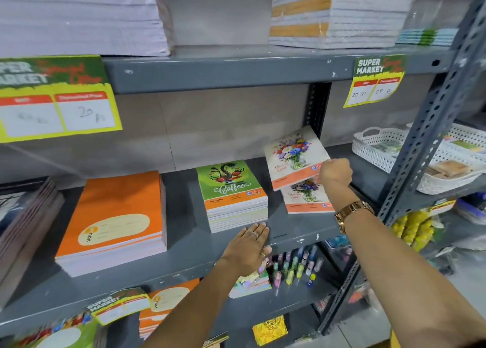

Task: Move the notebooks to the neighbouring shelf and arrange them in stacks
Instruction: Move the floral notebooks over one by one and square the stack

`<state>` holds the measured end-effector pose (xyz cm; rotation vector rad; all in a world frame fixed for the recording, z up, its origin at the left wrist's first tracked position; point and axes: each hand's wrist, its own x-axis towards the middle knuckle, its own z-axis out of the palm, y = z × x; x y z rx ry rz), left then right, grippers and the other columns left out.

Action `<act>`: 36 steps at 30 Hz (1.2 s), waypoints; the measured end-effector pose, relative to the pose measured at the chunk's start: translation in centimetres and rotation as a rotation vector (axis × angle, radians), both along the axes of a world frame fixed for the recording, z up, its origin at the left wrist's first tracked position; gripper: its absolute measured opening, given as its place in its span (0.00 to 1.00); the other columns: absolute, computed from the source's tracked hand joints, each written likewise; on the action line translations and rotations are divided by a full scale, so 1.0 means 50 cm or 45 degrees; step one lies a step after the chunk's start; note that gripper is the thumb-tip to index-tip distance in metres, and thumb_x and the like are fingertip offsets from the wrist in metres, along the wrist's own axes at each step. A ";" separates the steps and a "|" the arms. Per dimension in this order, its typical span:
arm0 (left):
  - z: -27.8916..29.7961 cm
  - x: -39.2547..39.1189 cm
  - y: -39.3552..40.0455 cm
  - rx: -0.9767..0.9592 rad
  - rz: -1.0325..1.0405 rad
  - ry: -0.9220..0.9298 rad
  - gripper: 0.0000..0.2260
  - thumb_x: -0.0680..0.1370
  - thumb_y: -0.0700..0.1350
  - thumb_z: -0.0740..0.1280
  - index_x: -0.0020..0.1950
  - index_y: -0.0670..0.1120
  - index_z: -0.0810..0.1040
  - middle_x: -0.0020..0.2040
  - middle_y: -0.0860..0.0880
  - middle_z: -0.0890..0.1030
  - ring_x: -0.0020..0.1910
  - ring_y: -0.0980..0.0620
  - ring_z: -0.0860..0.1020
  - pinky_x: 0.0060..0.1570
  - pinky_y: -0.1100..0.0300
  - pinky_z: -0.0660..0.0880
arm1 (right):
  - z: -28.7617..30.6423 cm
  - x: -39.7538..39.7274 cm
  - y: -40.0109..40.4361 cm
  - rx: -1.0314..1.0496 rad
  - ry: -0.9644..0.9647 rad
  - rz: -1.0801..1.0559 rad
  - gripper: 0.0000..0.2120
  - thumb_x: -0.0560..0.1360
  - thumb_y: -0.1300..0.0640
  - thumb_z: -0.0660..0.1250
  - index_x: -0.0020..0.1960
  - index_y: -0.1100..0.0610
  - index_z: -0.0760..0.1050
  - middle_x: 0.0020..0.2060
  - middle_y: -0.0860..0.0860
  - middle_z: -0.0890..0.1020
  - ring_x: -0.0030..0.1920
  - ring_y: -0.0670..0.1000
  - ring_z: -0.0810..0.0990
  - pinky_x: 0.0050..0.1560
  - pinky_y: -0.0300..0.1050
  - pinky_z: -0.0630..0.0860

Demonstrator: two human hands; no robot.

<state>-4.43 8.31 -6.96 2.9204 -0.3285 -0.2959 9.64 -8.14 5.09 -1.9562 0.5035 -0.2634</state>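
Grey metal shelving (pixel 236 71) fills the view, with notebooks laid on its middle shelf. Nearest, the left hand (pixel 247 247) rests flat on the shelf edge, fingers loose and holding nothing, just in front of the green coffee stack (pixel 234 197). Further right, the right hand (pixel 335 174) pinches a flower notebook (pixel 293 155) by its corner, tilted above another flower notebook (pixel 306 197) lying flat. The step looks like stacking; next, the lifted one needs squaring and lowering. Far right, white baskets (pixel 378 147) hold small packets, too blurred to name.
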 end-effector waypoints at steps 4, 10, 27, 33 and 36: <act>0.001 -0.035 0.047 0.026 0.040 0.000 0.25 0.83 0.51 0.47 0.77 0.44 0.45 0.79 0.47 0.46 0.78 0.50 0.45 0.77 0.54 0.44 | 0.013 -0.038 0.064 0.148 -0.016 0.101 0.06 0.78 0.61 0.58 0.51 0.62 0.71 0.47 0.59 0.81 0.44 0.61 0.83 0.46 0.52 0.81; 0.014 -0.096 0.120 0.023 0.139 0.024 0.26 0.82 0.52 0.47 0.77 0.45 0.45 0.79 0.49 0.46 0.78 0.51 0.45 0.76 0.55 0.44 | -0.008 -0.093 0.177 0.265 0.105 0.282 0.13 0.79 0.64 0.55 0.60 0.70 0.71 0.37 0.62 0.80 0.24 0.54 0.74 0.29 0.45 0.79; 0.017 -0.126 0.139 0.009 0.198 0.041 0.27 0.82 0.54 0.48 0.77 0.44 0.46 0.79 0.47 0.47 0.78 0.49 0.46 0.76 0.55 0.44 | -0.056 -0.108 0.202 -0.155 0.081 0.230 0.14 0.76 0.57 0.65 0.53 0.68 0.79 0.52 0.63 0.83 0.56 0.61 0.81 0.54 0.49 0.76; 0.025 -0.083 0.075 0.008 0.093 0.056 0.26 0.82 0.53 0.48 0.77 0.43 0.47 0.79 0.46 0.47 0.78 0.48 0.46 0.77 0.54 0.45 | -0.060 -0.081 0.107 -0.165 -0.010 0.110 0.11 0.76 0.64 0.62 0.53 0.70 0.78 0.54 0.66 0.81 0.58 0.65 0.79 0.57 0.53 0.75; 0.025 -0.056 0.039 -0.001 0.050 0.058 0.26 0.82 0.52 0.49 0.77 0.42 0.47 0.79 0.45 0.47 0.78 0.48 0.46 0.77 0.54 0.44 | -0.069 -0.072 0.055 -0.154 -0.005 0.092 0.12 0.76 0.64 0.63 0.55 0.68 0.78 0.55 0.66 0.81 0.59 0.65 0.78 0.58 0.53 0.74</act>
